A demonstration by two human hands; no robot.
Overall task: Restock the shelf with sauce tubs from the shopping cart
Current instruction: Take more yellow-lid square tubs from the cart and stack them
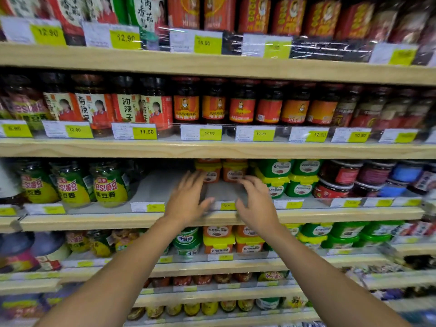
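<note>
Where orange tubs [232, 173] stand, green tubs [302, 185] beside

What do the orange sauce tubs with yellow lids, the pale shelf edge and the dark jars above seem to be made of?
Orange sauce tubs with yellow lids: likely plastic, opaque with moulded lids. Pale shelf edge: wood or wood-look laminate, matte, grain visible. Dark red-labelled jars: probably glass, glossy and translucent; blur leaves plastic possible.

sauce tubs [208, 173] set back on the shelf [151, 188]
two orange tubs with yellow lids, upright and side by side, labels facing out; more tubs stacked on top, mostly hidden.
</note>
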